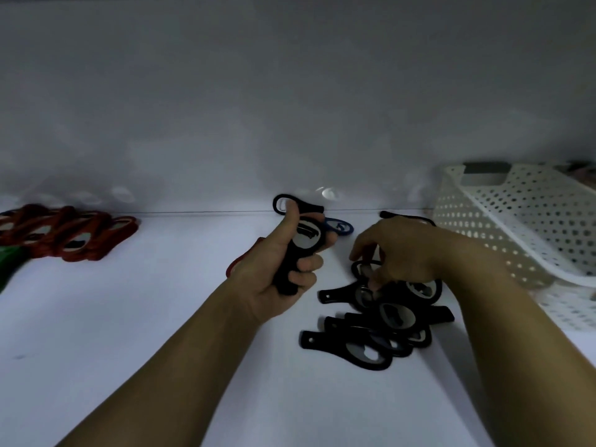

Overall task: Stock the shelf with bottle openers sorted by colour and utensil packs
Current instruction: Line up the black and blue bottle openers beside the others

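My left hand [283, 269] grips a small stack of black bottle openers [303, 243], thumb up along their edge. My right hand [406, 253] reaches down with curled fingers and pinches a black opener at the top of the black opener pile [377, 327] on the white shelf [145, 333]. A blue opener [338, 225] lies behind my left hand, and a red one [240, 261] peeks out beneath the wrist. A row of red openers [71, 233] lies at the far left, with something green [9, 256] at its near end.
A white perforated plastic basket [522, 221] lies tipped at the right, close to my right forearm. The shelf's white back wall [290, 108] rises just behind the openers. Another black opener [406, 217] lies behind my right hand.
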